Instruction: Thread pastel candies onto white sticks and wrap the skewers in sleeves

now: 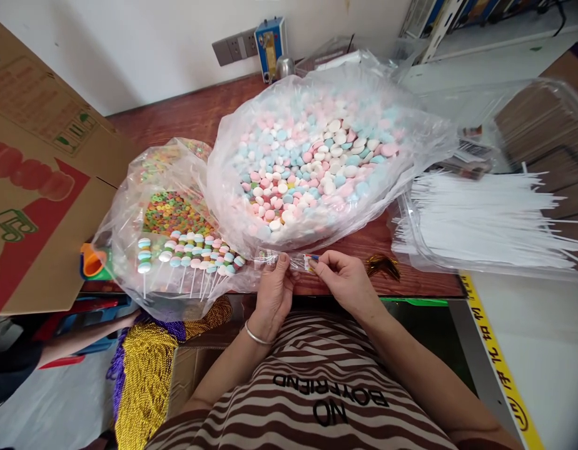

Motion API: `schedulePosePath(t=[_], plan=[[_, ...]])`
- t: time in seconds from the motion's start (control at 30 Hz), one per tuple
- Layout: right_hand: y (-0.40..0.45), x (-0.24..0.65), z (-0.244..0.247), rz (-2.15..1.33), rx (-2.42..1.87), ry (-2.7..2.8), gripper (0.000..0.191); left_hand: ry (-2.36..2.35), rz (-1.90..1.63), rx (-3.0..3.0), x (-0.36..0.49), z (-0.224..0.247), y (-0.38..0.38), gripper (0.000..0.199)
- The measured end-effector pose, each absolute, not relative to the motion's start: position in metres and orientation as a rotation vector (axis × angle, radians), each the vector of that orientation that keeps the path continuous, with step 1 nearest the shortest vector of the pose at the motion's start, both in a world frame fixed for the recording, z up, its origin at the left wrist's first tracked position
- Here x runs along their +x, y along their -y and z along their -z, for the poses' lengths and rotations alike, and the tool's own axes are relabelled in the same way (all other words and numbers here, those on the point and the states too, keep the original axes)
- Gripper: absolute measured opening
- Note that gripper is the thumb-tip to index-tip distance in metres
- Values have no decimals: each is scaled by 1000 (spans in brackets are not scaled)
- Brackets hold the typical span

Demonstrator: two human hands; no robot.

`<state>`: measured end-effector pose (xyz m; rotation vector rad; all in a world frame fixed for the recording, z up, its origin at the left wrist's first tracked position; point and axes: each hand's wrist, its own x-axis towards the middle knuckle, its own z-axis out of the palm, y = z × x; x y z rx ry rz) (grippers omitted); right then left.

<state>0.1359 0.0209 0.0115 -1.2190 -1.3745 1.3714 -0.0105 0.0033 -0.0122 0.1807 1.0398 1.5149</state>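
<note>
My left hand (276, 289) pinches a small clear plastic packet (297, 260) between thumb and fingers, close to the table's front edge. On the packet's right end, which bears bits of colour, the fingertips of my right hand (348, 282) are closed. What lies inside the packet is too small to make out. Just beyond both hands spreads a large clear bag (218, 187) of pink, white and blue candies (289, 181). Left of my hands, several candy sticks (195, 253) threaded with coloured pieces lie on a second plastic bag (124, 212) that holds small bright ring-shaped candies (176, 212).
A clear tray (425, 256) of white sticks (481, 215) stands right. Crumpled gold ties (383, 267) lie beside my right hand. Left are a cardboard box (45, 175) and an orange-and-green container (94, 261). Another person's arm (82, 340) reaches near gold beads (146, 375).
</note>
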Motion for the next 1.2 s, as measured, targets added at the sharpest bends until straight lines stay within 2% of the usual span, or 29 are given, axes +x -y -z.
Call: schedulePosePath(t=[0.2, 0.33, 0.53, 0.9, 1.1, 1.2], plan=[[-17, 136, -16, -1266, -1256, 1457, 36, -991, -1378, 274, -11, 2, 2, 36], [-18, 137, -16, -1353, -1211, 1420, 30, -996, -1429, 256, -10, 1, 3, 38], [-21, 147, -11, -1481, -1094, 1235, 41, -938, -1370, 93, -17, 12, 2, 38], [-12, 136, -14, -1760, -956, 1150, 28, -871, -1394, 108, -18, 16, 3, 34], [-13, 134, -14, -1584, -1058, 1319, 18, -897, -1466, 123, -15, 15, 1, 35], [-13, 133, -14, -1464, -1133, 1405, 19, -957, -1565, 229, -9, 13, 0, 36]])
